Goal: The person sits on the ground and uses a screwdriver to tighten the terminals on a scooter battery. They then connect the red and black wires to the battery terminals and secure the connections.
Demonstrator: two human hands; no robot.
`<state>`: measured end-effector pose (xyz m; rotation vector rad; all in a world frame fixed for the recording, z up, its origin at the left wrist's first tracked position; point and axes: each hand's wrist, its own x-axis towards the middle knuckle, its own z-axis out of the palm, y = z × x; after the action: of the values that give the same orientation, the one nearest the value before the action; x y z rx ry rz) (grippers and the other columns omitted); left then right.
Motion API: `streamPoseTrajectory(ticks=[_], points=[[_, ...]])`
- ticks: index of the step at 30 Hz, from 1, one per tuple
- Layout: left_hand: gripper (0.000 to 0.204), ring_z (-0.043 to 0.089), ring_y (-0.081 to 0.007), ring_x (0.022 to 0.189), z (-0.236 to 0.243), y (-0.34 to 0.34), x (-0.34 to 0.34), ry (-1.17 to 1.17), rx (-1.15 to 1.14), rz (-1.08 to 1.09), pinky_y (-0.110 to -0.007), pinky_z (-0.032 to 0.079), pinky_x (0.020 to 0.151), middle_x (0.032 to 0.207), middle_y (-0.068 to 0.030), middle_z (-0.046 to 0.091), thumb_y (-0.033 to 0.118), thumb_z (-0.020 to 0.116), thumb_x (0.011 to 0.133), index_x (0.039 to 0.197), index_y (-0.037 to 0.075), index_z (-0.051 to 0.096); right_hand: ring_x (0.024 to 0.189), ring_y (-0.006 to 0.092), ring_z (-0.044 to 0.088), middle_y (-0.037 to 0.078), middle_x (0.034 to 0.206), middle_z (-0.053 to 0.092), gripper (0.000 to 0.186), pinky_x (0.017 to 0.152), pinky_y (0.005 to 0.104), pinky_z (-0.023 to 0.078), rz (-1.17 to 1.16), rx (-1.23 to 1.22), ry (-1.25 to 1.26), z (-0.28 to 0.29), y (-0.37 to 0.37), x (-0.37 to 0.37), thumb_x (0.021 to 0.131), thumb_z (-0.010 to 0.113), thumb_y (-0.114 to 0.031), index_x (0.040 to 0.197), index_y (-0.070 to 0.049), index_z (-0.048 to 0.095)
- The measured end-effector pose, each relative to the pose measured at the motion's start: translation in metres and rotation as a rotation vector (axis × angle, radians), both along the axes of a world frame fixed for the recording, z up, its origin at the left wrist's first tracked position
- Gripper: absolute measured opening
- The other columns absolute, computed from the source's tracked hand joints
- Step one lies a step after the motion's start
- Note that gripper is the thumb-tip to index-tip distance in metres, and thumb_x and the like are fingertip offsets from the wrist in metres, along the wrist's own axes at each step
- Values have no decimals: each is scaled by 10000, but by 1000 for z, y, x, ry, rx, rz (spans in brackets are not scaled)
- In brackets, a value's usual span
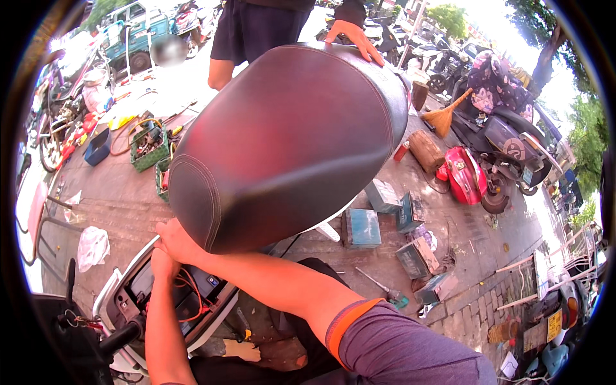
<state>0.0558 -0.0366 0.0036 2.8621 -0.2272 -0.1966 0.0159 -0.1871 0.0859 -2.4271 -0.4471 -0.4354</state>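
A big black scooter seat (289, 135) with stitched seams fills the middle, above the scooter's opened white-rimmed body (215, 327). My right hand (174, 240) is by the seat's narrow front end, fingers bent; whatever they hold is hidden. Just below it, close against it, is my left hand (165, 263), its fingers hidden from view. Under my hands, the open compartment shows dark box-like parts and orange-red wires (192, 298). Across from me, another person's hand (356, 40) rests on the seat's far edge.
Teal boxes (362, 229) and a green-handled screwdriver (396, 298) lie on the paving at right. A red scooter part (465, 175), log (425, 150) and broom (444, 119) are beyond. Green tool crates (149, 149) stand at left; a handlebar grip (122, 337) is near my left arm.
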Motion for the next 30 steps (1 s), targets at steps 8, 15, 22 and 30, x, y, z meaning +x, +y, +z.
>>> streamPoseTrajectory(ticks=[8,15,22,30], points=[[537,684,-489,1170,9,2,-7,-6,-92,18,-552,532,939,1245,-285,733,444,604,1003,1369,53,645,898,363,713,170,902,725,260,807,511,525,0,-93,-41,6,2,4,865,729,-234,1061,-80,655],[528,685,-480,1182,9,19,-13,-24,-117,-19,-537,534,939,1226,-272,746,454,630,992,1348,67,670,862,350,743,128,899,745,285,800,506,540,87,-251,-196,25,6,-13,876,722,-253,1105,-95,659],[490,704,-446,1154,5,18,-18,-112,-137,34,-522,541,920,1199,-244,761,452,685,957,1264,72,716,899,347,770,144,916,770,319,799,498,561,64,-401,-27,45,11,-24,859,732,-279,1087,-72,649],[430,722,-435,1115,21,1,-26,-95,-223,-24,-537,569,888,1150,-227,776,444,658,970,1195,85,732,912,385,761,171,968,774,312,818,493,572,38,-327,103,46,-6,-20,876,723,-264,1091,-52,645]])
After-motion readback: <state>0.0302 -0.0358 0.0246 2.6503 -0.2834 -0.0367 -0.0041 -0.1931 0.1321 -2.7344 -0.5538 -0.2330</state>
